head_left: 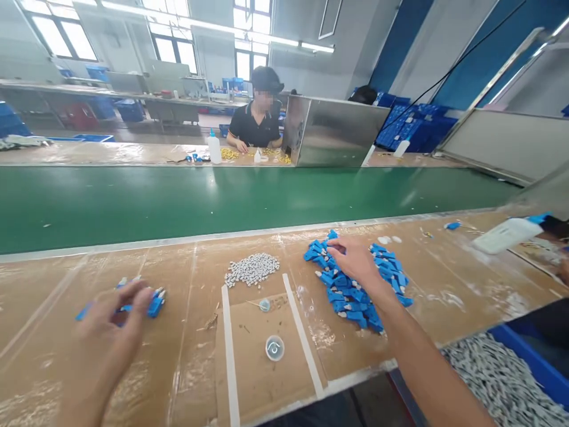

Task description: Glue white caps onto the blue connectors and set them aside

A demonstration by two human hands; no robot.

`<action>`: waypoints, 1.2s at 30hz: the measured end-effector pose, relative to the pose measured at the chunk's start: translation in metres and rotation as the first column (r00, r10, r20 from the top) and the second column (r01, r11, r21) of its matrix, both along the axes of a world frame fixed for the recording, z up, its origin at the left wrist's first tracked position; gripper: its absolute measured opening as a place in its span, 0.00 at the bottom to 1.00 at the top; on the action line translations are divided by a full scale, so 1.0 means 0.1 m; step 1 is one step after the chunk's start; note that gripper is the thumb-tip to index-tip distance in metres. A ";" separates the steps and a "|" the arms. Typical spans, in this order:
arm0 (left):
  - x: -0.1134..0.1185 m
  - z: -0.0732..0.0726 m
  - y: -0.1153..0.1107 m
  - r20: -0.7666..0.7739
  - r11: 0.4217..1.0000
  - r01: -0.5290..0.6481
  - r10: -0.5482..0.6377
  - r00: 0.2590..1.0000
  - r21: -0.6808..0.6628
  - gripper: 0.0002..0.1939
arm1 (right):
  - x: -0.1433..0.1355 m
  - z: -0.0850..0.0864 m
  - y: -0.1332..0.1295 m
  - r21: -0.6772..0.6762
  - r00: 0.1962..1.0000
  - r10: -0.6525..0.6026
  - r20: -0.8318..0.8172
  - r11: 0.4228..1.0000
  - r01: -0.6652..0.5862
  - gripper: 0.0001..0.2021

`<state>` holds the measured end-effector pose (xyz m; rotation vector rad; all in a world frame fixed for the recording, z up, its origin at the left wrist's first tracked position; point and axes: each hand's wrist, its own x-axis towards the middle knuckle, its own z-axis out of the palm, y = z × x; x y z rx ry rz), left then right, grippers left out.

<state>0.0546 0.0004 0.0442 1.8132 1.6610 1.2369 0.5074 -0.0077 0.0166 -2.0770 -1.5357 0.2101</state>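
My right hand (353,258) reaches over the top of a big pile of blue parts with whitish tips (355,302); thumb and fingers are apart, and nothing shows between them. On the left, my left hand (111,320) is blurred above a small group of similar blue parts (155,303), its thumb and fingers spread. Between the hands lies a heap of small grey-white pieces (253,269). Nearer me, a cardboard sheet (253,379) taped with white strips bears a small round cup of clear liquid (274,348) and a smaller bluish dish (264,305) with a thin stick.
A green conveyor belt (249,198) runs across beyond the table. At right are a white bottle (507,235), another person's hand (563,267), and a blue bin (533,367) of grey parts. A person in a dark shirt (255,126) sits opposite, beside a metal panel (338,133).
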 end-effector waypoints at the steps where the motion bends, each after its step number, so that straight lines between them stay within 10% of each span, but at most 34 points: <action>1: 0.05 -0.06 -0.07 -0.031 1.000 0.015 -0.014 0.999 0.005 0.18 | 0.08 0.00 0.18 -0.047 0.999 0.037 0.039 0.998 -0.035 0.09; 8: 0.57 -0.31 -0.40 0.085 0.934 0.343 -0.336 0.938 -0.095 0.15 | 0.11 -0.14 0.92 -0.353 0.967 0.231 0.104 0.918 -0.181 0.15; 14: 0.77 -0.17 -0.57 0.208 0.850 0.496 -0.460 0.863 -0.176 0.12 | 0.07 -0.06 0.94 -0.265 0.976 0.217 -0.025 0.940 -0.216 0.15; 22: 1.31 -0.06 -0.76 0.747 0.680 0.693 -0.328 0.579 -0.239 0.23 | -0.70 0.05 -0.16 0.246 0.870 0.329 -0.367 0.936 -0.250 0.20; 27: 1.68 -0.13 -0.80 0.913 0.722 0.680 -0.183 0.366 -0.128 0.27 | -1.41 0.02 -0.92 0.568 0.635 0.516 -0.575 0.810 -0.145 0.13; 31: 1.64 -0.23 -0.86 0.942 0.771 0.616 -0.067 0.330 -0.161 0.19 | -1.49 -0.02 -1.09 0.563 0.681 0.526 -0.509 0.802 -0.199 0.19; 36: 1.29 -0.35 -0.82 0.945 0.851 0.487 0.035 0.325 -0.199 0.14 | -1.23 -0.31 -1.14 0.193 0.657 0.310 -0.687 0.950 -0.247 0.19</action>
